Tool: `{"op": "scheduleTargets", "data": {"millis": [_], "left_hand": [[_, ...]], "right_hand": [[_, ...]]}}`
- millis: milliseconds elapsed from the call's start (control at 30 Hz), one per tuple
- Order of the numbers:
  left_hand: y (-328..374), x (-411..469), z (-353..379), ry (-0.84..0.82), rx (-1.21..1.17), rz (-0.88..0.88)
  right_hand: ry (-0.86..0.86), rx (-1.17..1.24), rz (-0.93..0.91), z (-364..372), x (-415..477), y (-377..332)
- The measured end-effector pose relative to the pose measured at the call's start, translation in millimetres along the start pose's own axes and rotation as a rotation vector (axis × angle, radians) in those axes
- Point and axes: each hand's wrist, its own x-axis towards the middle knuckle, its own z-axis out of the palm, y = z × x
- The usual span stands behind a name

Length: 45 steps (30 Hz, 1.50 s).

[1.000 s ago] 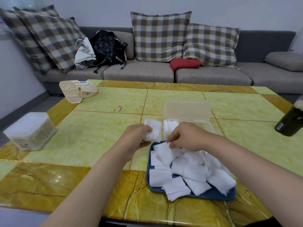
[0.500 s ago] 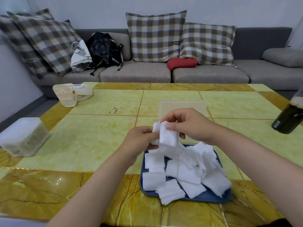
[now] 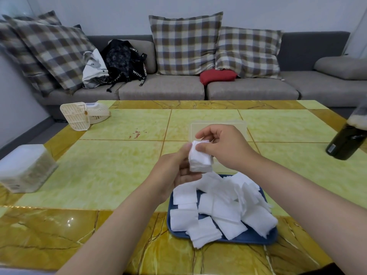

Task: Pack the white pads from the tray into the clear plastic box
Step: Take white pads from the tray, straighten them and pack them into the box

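Observation:
A blue tray (image 3: 248,238) near the table's front edge holds a loose heap of several white pads (image 3: 220,205). Above its far end, both hands hold a small stack of white pads (image 3: 199,159). My left hand (image 3: 174,171) cups the stack from below and the left. My right hand (image 3: 222,147) pinches the stack's top with thumb and fingers. The clear plastic box (image 3: 218,125) lies just beyond the hands, mostly hidden by them; only its open lid shows.
A dark bottle (image 3: 346,139) stands at the right edge of the yellow tiled table (image 3: 111,165). A white lidded container (image 3: 25,167) sits at the left, a small cream fan (image 3: 81,115) at the far left. A grey sofa with cushions and bags stands behind.
My right hand lifted a pad from the tray and brought it onto the pads in my left hand. Both hands now hold one stack, raised above the tray's far end.

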Motion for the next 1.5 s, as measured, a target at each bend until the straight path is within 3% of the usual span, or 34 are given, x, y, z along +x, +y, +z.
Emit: {"op": "scheduleTargets", "data": {"millis": [167,300,400,567,667,733,800,967,1100,1267,1400,1500], "left_hand": [[-2,3,-4,0.06,0.043,-0.009],[1,6,-2,0.074,-0.059,-0.003],[3,8,2,0.072,-0.07,0.01],[13,15,9,0.013,0.084,0.058],[20,27,16,0.101,0.242,0.097],[21,41,18,0.211,0.395,0.16],[18,58,18,0.292,0.721,0.286],[-3,84,16,0.169,1.248,0.38],[-15,94,15,0.13,1.336,0.42],[-18,95,10,0.144,1.322,0.448],[-21,95,10,0.154,1.326,0.47],[-22,94,10,0.154,1.317,0.475]], "right_hand": [[-0.013,-0.113,0.151,0,-3,-4],[-0.25,0.131,0.484,-8,-10,-9],[-0.317,0.193,0.438,-11,-10,-5],[-0.197,0.2,0.429,-16,-3,3],[-0.106,0.237,0.442,-25,2,6],[0.036,0.105,0.413,-33,9,16],[0.11,-0.14,0.364,-39,16,30],[0.001,-0.492,0.286,-35,26,47],[-0.083,-0.689,0.257,-31,37,47],[-0.097,-0.818,0.407,-21,40,45],[-0.089,-0.765,0.47,-10,40,49],[-0.092,-0.535,0.487,-1,41,50]]}}
